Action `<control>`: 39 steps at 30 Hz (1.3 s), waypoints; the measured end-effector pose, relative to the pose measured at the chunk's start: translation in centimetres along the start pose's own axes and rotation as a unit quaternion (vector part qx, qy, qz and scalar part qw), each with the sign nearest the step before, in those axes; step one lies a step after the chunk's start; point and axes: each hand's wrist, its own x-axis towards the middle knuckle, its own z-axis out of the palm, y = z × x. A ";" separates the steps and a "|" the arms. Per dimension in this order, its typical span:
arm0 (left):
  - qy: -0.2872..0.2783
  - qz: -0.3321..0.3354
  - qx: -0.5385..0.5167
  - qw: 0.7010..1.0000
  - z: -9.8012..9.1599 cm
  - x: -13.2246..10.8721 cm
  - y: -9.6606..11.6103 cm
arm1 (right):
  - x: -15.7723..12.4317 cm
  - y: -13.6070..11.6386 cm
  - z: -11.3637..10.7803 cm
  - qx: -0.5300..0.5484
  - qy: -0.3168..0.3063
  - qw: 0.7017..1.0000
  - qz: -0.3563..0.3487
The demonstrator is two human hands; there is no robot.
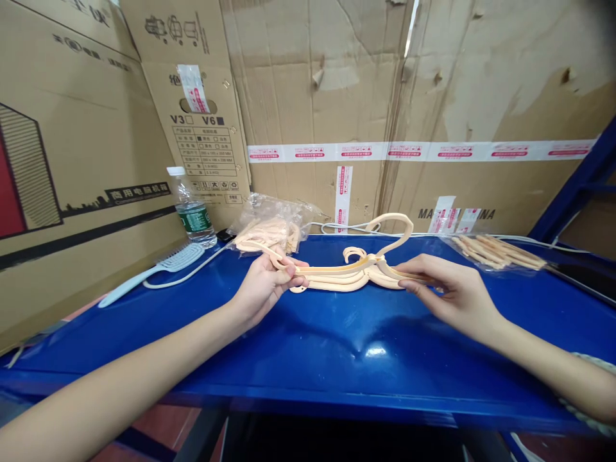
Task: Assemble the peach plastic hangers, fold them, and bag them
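Observation:
Between my two hands is a cream plastic clothes hanger (337, 269), raised a little above the blue table with its hook curving up to the right. My left hand (264, 285) pinches its left arm between thumb and fingers. On the right arm, my right hand (445, 289) grips near the end, and its fingers partly hide that end. Just behind and below lie several more cream hangers (332, 282) stacked together, their small hooks showing at the middle.
The blue table (308, 359) carries a clear bag of cream hanger parts (274, 228), a water bottle (192, 208) and a pale blue hairbrush (158, 269) to the left. Another bag of cream pieces (500, 250) lies right. Cardboard (308, 96) walls the back; a white cable (192, 273) crosses the table.

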 end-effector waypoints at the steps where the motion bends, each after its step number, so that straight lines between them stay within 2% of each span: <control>1: -0.004 0.000 -0.004 1.000 0.0 0.0 0.0 | 0.0 0.0 0.0 0.006 0.000 1.000 0.014; 11: -0.056 0.023 -0.039 0.997 -0.4 -0.1 -0.3 | 0.3 0.4 0.3 0.086 0.047 0.981 0.165; 13: -0.071 -0.001 0.004 0.997 -0.4 -0.3 -0.4 | 0.5 0.7 0.2 0.092 0.055 0.979 0.173; 15: -0.130 -0.015 0.102 0.986 -0.1 -0.9 -0.6 | 0.7 1.2 -0.1 0.097 0.045 0.978 0.177; 16: -0.173 -0.002 0.171 0.970 0.0 -1.3 -0.7 | 0.8 1.4 -0.3 0.099 0.025 0.979 0.178; 17: -0.228 0.027 0.247 0.941 0.3 -1.9 -0.8 | 0.9 1.6 -0.5 0.099 -0.004 0.979 0.180; 18: -0.273 0.084 0.323 0.902 0.5 -2.4 -0.9 | 1.0 1.9 -0.7 0.095 -0.038 0.978 0.180; 20: -0.367 0.221 0.453 0.781 0.9 -3.6 -1.0 | 1.0 2.3 -1.0 0.082 -0.104 0.975 0.177; 22: -0.431 0.301 0.520 0.673 1.2 -4.3 -0.9 | 1.0 2.5 -1.2 0.071 -0.155 0.970 0.172; 23: -0.449 0.325 0.539 0.634 1.2 -4.5 -0.9 | 0.9 2.5 -1.2 0.066 -0.176 0.968 0.169; 25: -0.456 0.349 0.566 0.592 1.2 -4.6 -0.8 | 0.7 2.4 -1.1 0.042 -0.209 0.964 0.159; 28: -0.423 0.350 0.601 0.581 0.9 -4.4 -0.7 | 0.6 2.1 -1.0 -0.006 -0.231 0.962 0.145; 32: -0.357 0.310 0.633 0.612 0.8 -4.3 -0.8 | 0.7 2.0 -1.1 -0.044 -0.253 0.958 0.129; 34: -0.341 0.283 0.635 0.633 0.7 -4.2 -0.8 | 0.7 2.0 -1.2 -0.069 -0.258 0.957 0.109; 36: -0.334 0.247 0.641 0.646 0.4 -4.2 -1.0 | 0.6 1.9 -1.2 -0.100 -0.250 0.959 0.092; 39: -0.328 0.193 0.662 0.646 -0.1 -3.8 -1.5 | 0.3 1.7 -0.5 -0.138 -0.207 0.966 0.071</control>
